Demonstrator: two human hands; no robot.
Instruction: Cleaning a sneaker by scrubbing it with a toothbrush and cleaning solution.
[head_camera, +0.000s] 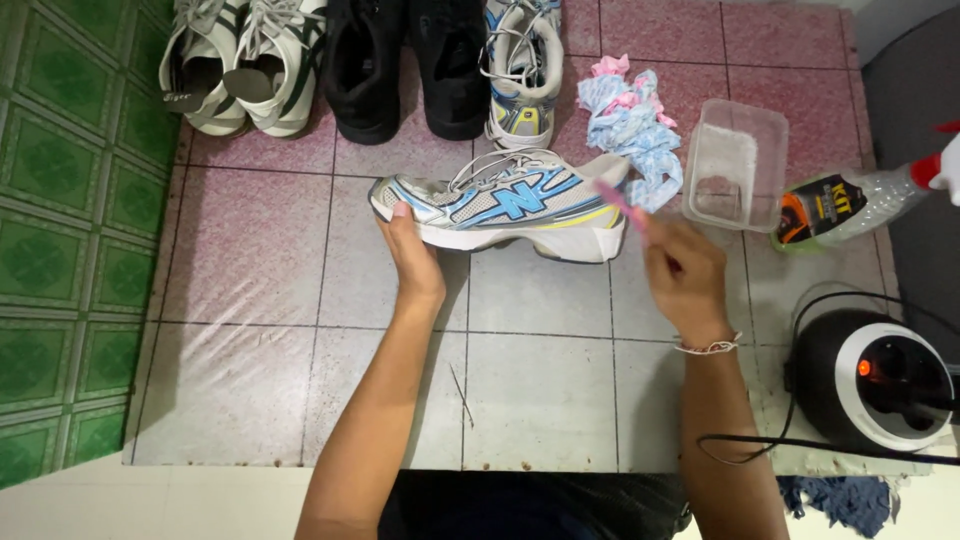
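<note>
Both hands work: left grip (412, 262) clasps sneaker (500, 203) (toe end), right grip (682, 275) pinches pink brush (622, 207) at heel.

Floor (270, 270): pale pink and grey speckled tiles w/ dark grout lines. At 9 o'clock, a band of green patterned tiles (60, 230). White ledge (150, 500) along 6 o'clock. Dark grey mat (915, 90) at 2 o'clock. Light is even, soft shadows under things.
</note>
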